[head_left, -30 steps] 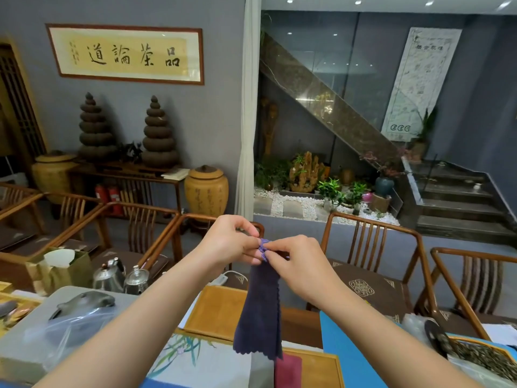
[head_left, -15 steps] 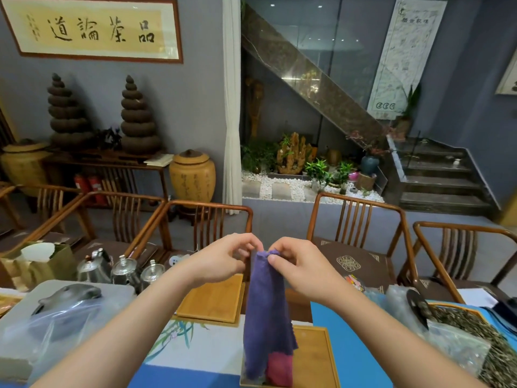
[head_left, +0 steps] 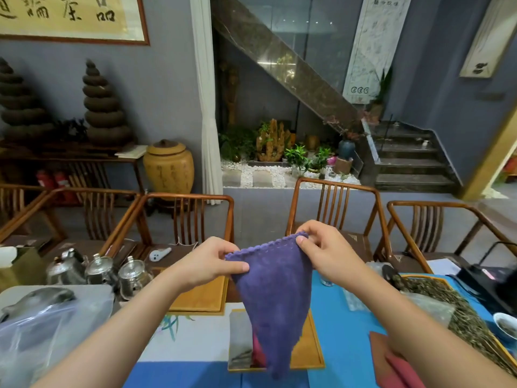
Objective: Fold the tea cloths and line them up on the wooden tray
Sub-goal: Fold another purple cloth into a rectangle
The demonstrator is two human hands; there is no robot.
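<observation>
I am holding the purple tea cloth (head_left: 275, 287) up in the air over the tabletop (head_left: 333, 345), well above the wooden tray (head_left: 310, 345). My left hand (head_left: 208, 264) is pinching one top corner between thumb and fingers; my right hand (head_left: 321, 254) is pinching the other end of the scalloped top edge. The cloth is hanging down to a point, its lower tip dangling in front of the tray.

On the tray, a grey cloth (head_left: 240, 340) and a dark red cloth (head_left: 258, 357) are lying side by side, partly hidden behind the hanging one. Another red cloth (head_left: 397, 365) is lying on the blue mat near my right forearm, apparently not yet folded.

Handling judgement: this is a light, limp, plush fabric, probably microfibre. It is drooping freely and will not keep a crease unless pressed flat. Not slippery, not fragile. Best taken at the corners along the hemmed edge, as I am doing, so that the edges can be matched for a fold.
</observation>
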